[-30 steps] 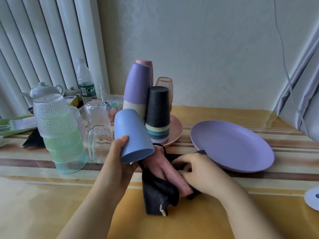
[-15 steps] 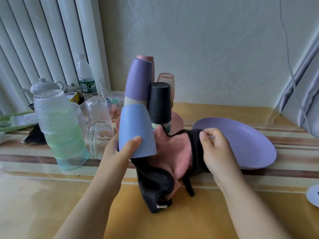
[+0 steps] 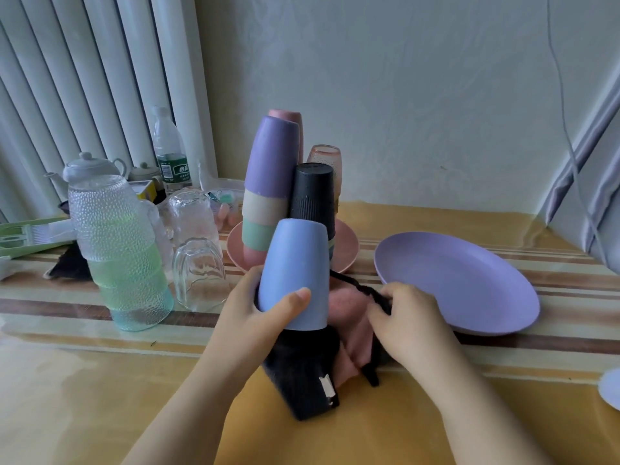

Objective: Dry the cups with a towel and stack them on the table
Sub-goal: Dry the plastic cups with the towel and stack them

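Head view. The left hand (image 3: pixel 255 317) grips the blue cup (image 3: pixel 295 273), held mouth-down above the table (image 3: pixel 100 397), thumb across its front wall. Beneath the rim hangs the towel (image 3: pixel 302 374), black outside and pink inside; whether any of it sits inside the cup cannot be told. The right hand (image 3: pixel 402 323) pinches the towel's upper black edge just right of the cup.

Change — half a second ago the right hand held the towel spread high beside the cup; it has now dropped and drawn in close, so the cloth is bunched at the cup's mouth. A second ago the cup was tilted; it now stands nearly vertical. Judged from this, wiping of this cup is under way, not finished.

Behind, the inverted stacked cups (image 3: pixel 271 182) and a black cup (image 3: pixel 313 199) rest on the pink plate (image 3: pixel 345 250); the purple plate (image 3: pixel 469 280) lies to the right.
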Tool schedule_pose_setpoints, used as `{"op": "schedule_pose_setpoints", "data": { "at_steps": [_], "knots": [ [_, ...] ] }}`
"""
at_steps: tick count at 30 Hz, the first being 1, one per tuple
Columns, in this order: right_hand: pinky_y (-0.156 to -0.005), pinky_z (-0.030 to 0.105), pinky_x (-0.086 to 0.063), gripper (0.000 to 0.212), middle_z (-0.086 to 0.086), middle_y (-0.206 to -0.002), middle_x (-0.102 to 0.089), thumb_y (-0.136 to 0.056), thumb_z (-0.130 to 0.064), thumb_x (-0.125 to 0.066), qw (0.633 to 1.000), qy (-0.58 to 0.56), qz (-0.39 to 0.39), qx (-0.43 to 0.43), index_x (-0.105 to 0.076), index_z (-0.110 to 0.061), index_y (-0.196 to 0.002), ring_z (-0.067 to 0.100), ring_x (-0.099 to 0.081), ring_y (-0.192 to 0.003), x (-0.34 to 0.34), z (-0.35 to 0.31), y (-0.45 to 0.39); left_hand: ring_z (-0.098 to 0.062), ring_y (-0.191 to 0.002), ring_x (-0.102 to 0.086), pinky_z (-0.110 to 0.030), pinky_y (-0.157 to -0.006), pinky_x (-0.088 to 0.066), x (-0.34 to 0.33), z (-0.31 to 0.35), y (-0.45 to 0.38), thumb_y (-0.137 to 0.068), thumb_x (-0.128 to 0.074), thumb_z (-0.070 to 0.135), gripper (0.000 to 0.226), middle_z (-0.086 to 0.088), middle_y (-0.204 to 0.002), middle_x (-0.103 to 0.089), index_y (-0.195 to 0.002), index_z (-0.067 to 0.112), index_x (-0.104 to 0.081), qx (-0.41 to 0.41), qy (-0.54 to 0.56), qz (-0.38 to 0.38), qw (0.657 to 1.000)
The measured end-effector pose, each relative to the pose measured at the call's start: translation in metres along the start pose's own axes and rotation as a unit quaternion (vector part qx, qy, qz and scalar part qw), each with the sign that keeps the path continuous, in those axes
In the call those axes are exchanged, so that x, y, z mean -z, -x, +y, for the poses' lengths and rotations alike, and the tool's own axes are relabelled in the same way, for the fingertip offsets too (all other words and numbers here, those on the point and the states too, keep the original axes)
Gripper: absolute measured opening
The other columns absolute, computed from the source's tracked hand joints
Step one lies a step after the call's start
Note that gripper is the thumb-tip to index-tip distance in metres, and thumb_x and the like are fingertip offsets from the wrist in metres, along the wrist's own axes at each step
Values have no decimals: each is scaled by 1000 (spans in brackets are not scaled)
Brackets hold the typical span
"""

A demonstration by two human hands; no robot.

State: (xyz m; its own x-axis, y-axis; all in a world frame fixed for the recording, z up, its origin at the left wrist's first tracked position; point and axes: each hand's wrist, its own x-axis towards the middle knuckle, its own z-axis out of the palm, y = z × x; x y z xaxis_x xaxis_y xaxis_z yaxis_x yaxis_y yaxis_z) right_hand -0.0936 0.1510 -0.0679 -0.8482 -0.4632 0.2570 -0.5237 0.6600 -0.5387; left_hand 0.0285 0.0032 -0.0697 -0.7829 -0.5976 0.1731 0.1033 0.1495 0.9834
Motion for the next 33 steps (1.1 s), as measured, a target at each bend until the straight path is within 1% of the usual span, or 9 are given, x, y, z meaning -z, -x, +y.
{"op": "schedule_pose_setpoints", "data": {
  "at_steps": [3, 7, 8, 11, 14, 19, 24, 29, 33],
  "knots": [
    [-58, 24, -44, 38, 8, -62, -65, -92, -34, -56, 960, -274, 34, -47, -61, -8, -65, 13, -56, -59, 9, -3, -7, -7, -88, -69, -21, -70, -52, -7, -2, 3, -53, -66, 57, 56, 11, -95, -72, -104, 33, -64, 2, 23, -30, 999],
    [-83, 31, -54, 23, 10, -88, -74, -78, -29, -61, 740, -669, -58, -33, -75, -11, -76, 19, -70, -85, 8, -25, -1, -14, -94, -69, -37, -80, -58, -12, -10, 0, -49, -73, 56, 65, 6, -105, -70, -110, 39, -56, 26, 50, -4, 998],
    [-93, 31, -52, 23, 8, -104, -72, -78, -31, -63, 723, -685, -91, 7, -77, -16, -89, 15, -67, -99, 2, -32, 5, -15, -95, -70, -36, -80, -58, -12, -11, 0, -52, -74, 54, 62, 4, -105, -70, -110, 38, -56, 23, 54, 0, 998],
    [-115, 20, -20, 46, -5, -155, -27, -89, -49, -51, 867, -439, -73, 223, -50, -36, -133, 4, -20, -143, -23, -34, 19, -8, -91, -70, -22, -70, -54, -11, -9, 0, -68, -68, 39, 42, 5, -100, -72, -110, 33, -61, -4, 73, 3, 997],
    [-113, 11, -3, 60, -13, -159, 8, -92, -61, -26, 916, -304, -46, 256, -10, -38, -145, -2, 9, -143, -34, -37, 18, -10, -96, -69, -25, -77, -55, -9, -7, 1, -74, -66, 38, 37, 6, -102, -73, -111, 34, -64, -30, 52, -37, 998],
    [-114, 12, -9, 46, -26, -155, -11, -94, -57, -22, 898, -405, -20, 173, -12, -51, -138, -10, -6, -141, -18, -34, 11, -15, -104, -67, -30, -85, -55, -18, -9, 6, -66, -68, 47, 53, 5, -111, -72, -117, 33, -64, -26, 61, -107, 992],
    [-98, 37, -48, 53, -2, -116, -69, -89, -63, -32, 792, -592, -148, 16, -66, -30, -112, 13, -63, -110, -15, -30, 15, -17, -99, -68, -30, -82, -54, -18, -6, 8, -62, -67, 42, 44, -2, -108, -72, -104, 33, -73, -19, 154, -130, 979],
    [-115, 44, -27, 71, -1, -139, -52, -85, -67, -35, 796, -580, -169, 49, -46, -21, -138, 15, -44, -133, -26, -33, 23, -18, -93, -71, -27, -72, -57, -9, -6, 2, -59, -68, 41, 58, -5, -106, -74, -114, 23, -68, 21, 238, -127, 963],
    [-118, 41, -17, 70, -13, -152, -32, -87, -69, -33, 836, -526, -123, 103, -29, -32, -147, 6, -24, -142, -32, -33, 25, -20, -109, -65, -36, -91, -53, -5, -8, -6, -63, -69, 46, 63, -3, -118, -68, -123, 29, -59, 0, 197, -68, 978]
  ]
}}
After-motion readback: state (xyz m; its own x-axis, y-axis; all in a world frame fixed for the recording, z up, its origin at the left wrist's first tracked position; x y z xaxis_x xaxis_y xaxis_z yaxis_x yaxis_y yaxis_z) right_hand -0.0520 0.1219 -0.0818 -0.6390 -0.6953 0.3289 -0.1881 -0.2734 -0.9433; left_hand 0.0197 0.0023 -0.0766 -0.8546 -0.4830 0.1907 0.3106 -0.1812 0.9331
